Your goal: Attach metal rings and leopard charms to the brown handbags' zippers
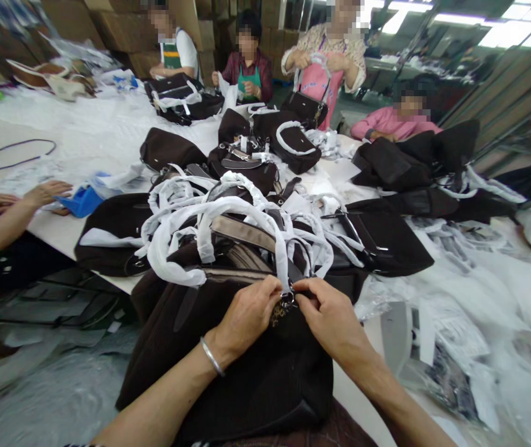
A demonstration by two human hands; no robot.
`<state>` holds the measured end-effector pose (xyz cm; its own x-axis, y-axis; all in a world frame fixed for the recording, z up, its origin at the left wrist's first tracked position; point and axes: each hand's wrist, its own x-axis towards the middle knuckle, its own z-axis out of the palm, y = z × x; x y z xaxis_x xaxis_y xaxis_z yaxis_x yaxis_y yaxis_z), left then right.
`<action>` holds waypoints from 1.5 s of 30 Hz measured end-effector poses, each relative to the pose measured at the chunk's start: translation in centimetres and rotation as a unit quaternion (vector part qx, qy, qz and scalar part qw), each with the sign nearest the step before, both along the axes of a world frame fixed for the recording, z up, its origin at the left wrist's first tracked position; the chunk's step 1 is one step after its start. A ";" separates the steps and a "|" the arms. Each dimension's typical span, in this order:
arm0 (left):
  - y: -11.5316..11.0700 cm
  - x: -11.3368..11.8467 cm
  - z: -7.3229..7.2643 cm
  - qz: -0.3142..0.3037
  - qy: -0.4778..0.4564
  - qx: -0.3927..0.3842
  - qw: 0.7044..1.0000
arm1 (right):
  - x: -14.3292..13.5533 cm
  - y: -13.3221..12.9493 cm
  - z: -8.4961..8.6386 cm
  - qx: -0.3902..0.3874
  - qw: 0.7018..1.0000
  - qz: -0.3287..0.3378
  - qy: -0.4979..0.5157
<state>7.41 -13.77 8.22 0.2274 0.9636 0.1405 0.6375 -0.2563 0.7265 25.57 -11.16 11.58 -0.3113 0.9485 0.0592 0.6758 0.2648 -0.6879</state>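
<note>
At the far left, a co-worker's hand (46, 194) reaches toward a blue piece (84, 202) on the pale table (63, 239). Next comes a dark bag (107, 220) with a loose white strip (107, 238) across it.

Nearer, a large dark bag (251, 379) stands in front of the person, at the table's near edge. White wrapping (165, 248) covers a long, curved part of a handle above it, so that much looks done. Brown strap (242, 233) shows uncovered among the handles, and the metal clasp (288, 299) is bare.

The left hand (242, 316) has its fingertips drawn together at the clasp's left side. The right hand (335, 310) meets it from the other side, thumb and forefinger nearly closed on the same clasp. The fitting is small and partly covered by fingers, so whether it is fastened I can't tell; that point seems unfinished, as both hands are on it.

Farther right lie another dark bag (393, 242), flat on the table, and a heap of clear plastic (517, 310).
</note>
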 end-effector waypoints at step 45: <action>1.1 0.5 -1.1 0.099 -0.210 -0.165 0.959 | -1.8 4.7 -1.2 -0.024 0.990 0.032 -0.139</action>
